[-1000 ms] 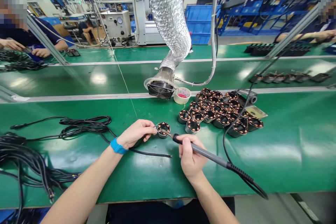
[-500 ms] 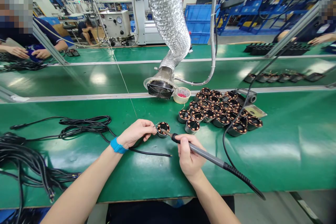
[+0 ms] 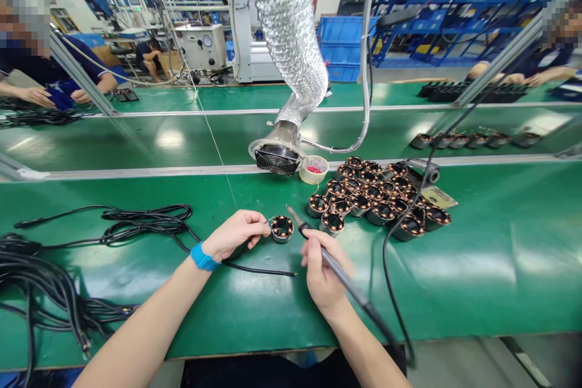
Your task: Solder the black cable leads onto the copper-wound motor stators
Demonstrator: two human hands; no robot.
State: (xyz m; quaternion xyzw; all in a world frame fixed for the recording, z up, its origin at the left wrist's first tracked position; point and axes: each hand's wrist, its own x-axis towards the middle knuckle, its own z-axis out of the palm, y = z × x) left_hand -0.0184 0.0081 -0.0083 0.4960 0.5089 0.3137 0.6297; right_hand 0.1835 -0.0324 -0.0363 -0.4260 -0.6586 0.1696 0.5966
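In our left hand, closed fingertips pinch a thin wire; just right sits a wound stator. Our right hand curls round a soldering iron, tip clear. Whether the wire is joined, we cannot tell; more stators stand farther right.

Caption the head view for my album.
Left hand beside a copper-wound ring, right hand holding a soldering iron.

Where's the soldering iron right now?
In the head view, the soldering iron is just right of centre, held in the right hand, its tip close by the lone copper-wound ring and left of the clustered rings.
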